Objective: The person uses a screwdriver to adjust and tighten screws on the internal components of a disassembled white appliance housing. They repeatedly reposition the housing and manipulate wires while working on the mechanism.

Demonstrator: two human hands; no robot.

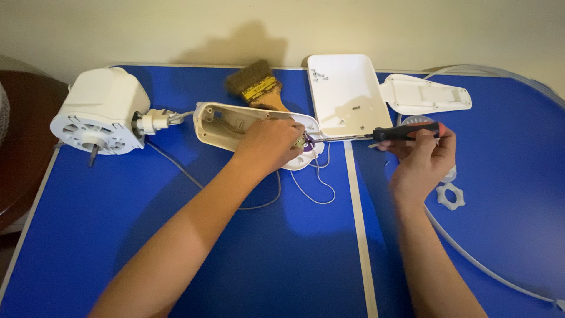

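Observation:
My left hand [269, 144] presses down on an opened white plastic housing [220, 125] lying on its side, with wiring showing inside. The fingers pinch a small part at the housing's right end. My right hand [422, 158] grips a screwdriver [406, 131] with a red and black handle. Its shaft runs left and the tip meets the small part by my left fingers. Thin white wires [318, 182] loop out from under the housing onto the blue table [176, 235].
A white fan motor unit [101, 111] lies at the left, joined to the housing by a cable. Behind are a paintbrush [254, 85], a white tray [347, 94] holding screws, and a white cover plate [425, 94]. A white plastic nut [450, 196] and a curved white ring [471, 259] lie at right.

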